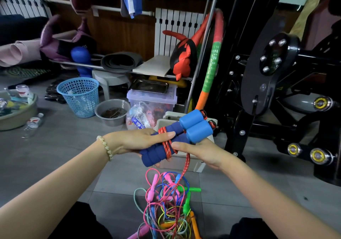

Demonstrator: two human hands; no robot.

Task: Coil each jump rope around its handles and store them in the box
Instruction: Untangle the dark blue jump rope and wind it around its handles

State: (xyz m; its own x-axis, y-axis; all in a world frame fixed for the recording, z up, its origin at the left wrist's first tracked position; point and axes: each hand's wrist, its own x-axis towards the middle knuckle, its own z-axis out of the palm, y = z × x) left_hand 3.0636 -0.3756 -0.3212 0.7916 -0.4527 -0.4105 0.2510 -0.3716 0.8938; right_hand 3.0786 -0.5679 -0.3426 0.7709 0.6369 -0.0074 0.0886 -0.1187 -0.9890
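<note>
Your left hand (134, 142) clasps the two dark blue foam handles (153, 157) with pale blue caps; your right hand (199, 152) pinches the red braided rope (167, 147) coiled round them. Just behind your grip stands the pale plastic box (195, 163), with open grey floor (64, 155) leftward.

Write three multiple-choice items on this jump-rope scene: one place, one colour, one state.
1. Where is the tangled pile of jump ropes?
A. On the floor in front of the person
B. In a basket
C. On a shelf

2. What colour is the rope wound on the foam handles?
A. Green
B. Red
C. Yellow

3. How far is that rope coiled?
A. Fully
B. Partly
C. Not at all

Answers:
1. A: the pile lies on the grey floor tiles.
2. B: red turns cross the dark blue handles held by the left hand.
3. B: a few turns are on, while a length hangs from the right hand toward the pile.
</note>
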